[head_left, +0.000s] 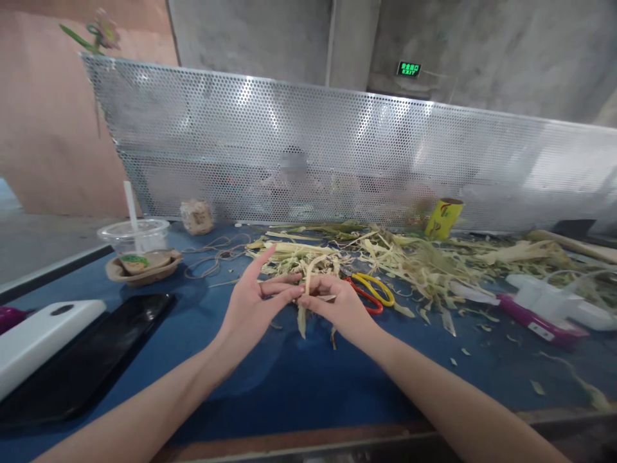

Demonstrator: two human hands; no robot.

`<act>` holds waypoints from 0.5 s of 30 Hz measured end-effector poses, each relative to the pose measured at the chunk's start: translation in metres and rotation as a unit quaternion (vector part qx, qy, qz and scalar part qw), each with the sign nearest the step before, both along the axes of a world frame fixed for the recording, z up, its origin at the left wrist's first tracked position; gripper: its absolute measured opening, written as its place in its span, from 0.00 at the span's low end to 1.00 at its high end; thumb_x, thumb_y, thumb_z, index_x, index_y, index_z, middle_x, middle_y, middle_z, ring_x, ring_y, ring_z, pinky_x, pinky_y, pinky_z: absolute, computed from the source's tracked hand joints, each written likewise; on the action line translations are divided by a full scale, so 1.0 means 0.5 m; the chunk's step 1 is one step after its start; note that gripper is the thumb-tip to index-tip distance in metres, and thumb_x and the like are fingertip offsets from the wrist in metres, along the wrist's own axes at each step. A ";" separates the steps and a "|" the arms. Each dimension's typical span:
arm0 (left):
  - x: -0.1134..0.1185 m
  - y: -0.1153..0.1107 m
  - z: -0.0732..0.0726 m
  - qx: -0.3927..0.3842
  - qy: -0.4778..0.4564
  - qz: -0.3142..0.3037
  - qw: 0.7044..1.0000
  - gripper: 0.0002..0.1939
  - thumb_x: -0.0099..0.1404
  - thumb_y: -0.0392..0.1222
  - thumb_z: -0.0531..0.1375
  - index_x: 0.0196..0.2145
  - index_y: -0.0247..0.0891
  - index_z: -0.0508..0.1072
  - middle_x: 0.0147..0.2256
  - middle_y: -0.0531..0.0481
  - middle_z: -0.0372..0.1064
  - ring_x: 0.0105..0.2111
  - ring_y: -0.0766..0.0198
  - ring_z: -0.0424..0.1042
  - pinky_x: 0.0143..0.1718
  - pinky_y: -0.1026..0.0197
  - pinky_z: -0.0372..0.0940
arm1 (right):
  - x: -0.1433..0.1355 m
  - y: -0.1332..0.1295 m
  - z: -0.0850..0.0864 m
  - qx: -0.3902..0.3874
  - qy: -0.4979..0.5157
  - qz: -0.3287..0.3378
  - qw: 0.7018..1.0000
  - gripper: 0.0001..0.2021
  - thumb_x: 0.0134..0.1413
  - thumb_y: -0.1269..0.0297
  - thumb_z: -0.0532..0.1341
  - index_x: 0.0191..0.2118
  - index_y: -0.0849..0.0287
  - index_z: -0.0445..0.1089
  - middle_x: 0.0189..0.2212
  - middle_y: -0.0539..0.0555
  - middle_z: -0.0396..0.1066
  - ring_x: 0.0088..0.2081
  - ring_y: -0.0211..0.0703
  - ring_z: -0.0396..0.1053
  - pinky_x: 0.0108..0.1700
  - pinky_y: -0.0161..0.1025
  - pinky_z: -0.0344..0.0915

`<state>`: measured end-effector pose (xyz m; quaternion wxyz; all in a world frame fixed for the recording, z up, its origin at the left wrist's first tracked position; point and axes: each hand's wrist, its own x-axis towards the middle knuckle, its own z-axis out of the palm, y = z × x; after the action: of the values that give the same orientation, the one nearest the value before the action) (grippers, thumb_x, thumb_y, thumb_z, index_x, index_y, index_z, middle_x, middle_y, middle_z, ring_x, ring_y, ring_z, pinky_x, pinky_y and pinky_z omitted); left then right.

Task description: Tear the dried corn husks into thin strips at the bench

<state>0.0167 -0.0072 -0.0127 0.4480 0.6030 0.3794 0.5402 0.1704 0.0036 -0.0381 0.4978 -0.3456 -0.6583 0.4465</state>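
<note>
In the middle of the view, a pale strip of dried plant husk (312,265) is pinched between both my hands above the blue table. My left hand (258,299) holds it between thumb and fingertips, with the index finger raised. From the other side, my right hand (332,297) pinches the same strip, its thumb meeting the left fingertips. A frayed husk end (301,321) hangs below the fingers. Scissors with red and yellow handles (373,290) lie just beyond my right hand, their blades mostly hidden. Behind both hands spreads a heap of dried husk strips (414,260).
A perforated metal screen (308,148) runs along the table's back. Left stand a plastic cup with straw (137,235), a cardboard tray (144,273), loose string (216,254), a black phone (91,360) and a white device (43,341). Right are a yellow tube (443,218) and purple item (540,325).
</note>
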 end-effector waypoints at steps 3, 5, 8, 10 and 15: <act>-0.005 0.006 0.000 -0.008 -0.013 0.038 0.999 0.41 0.51 0.43 0.64 0.59 0.37 0.50 0.26 0.52 0.76 0.37 0.58 0.74 0.45 0.53 0.65 | 0.007 0.000 0.001 0.021 -0.008 -0.019 1.000 0.12 0.41 0.58 0.64 0.32 0.57 0.67 0.29 0.50 0.70 0.30 0.38 0.68 0.33 0.36 0.65; -0.008 0.008 0.000 -0.026 -0.010 0.034 0.999 0.41 0.50 0.44 0.64 0.58 0.38 0.51 0.26 0.52 0.76 0.32 0.60 0.75 0.41 0.55 0.67 | 0.011 -0.001 0.004 0.055 -0.037 -0.040 0.997 0.08 0.44 0.60 0.62 0.31 0.57 0.68 0.28 0.50 0.70 0.28 0.37 0.67 0.31 0.35 0.64; -0.007 0.006 0.001 -0.054 -0.015 -0.001 0.998 0.41 0.51 0.43 0.64 0.58 0.37 0.50 0.28 0.53 0.75 0.32 0.62 0.74 0.37 0.58 0.67 | 0.014 -0.006 0.011 0.098 -0.073 -0.062 0.991 0.05 0.48 0.64 0.59 0.26 0.57 0.68 0.22 0.48 0.67 0.24 0.35 0.64 0.28 0.33 0.61; -0.004 0.003 0.003 -0.061 -0.011 -0.018 0.998 0.43 0.49 0.41 0.65 0.59 0.37 0.48 0.29 0.53 0.74 0.31 0.63 0.73 0.36 0.60 0.67 | 0.014 -0.010 0.015 0.116 -0.094 -0.068 0.986 0.06 0.49 0.65 0.58 0.25 0.57 0.68 0.20 0.48 0.65 0.22 0.35 0.62 0.26 0.33 0.60; -0.003 0.001 0.001 -0.053 0.016 -0.030 0.998 0.50 0.47 0.39 0.66 0.61 0.37 0.42 0.26 0.55 0.71 0.28 0.65 0.71 0.33 0.62 0.66 | 0.014 -0.015 0.017 0.152 -0.143 -0.097 0.973 0.07 0.49 0.67 0.57 0.22 0.58 0.67 0.19 0.48 0.64 0.21 0.34 0.61 0.25 0.32 0.57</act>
<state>0.0154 -0.0065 -0.0119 0.4889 0.5984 0.3965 0.4957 0.1772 -0.0041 -0.0295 0.4865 -0.3880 -0.7461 0.2368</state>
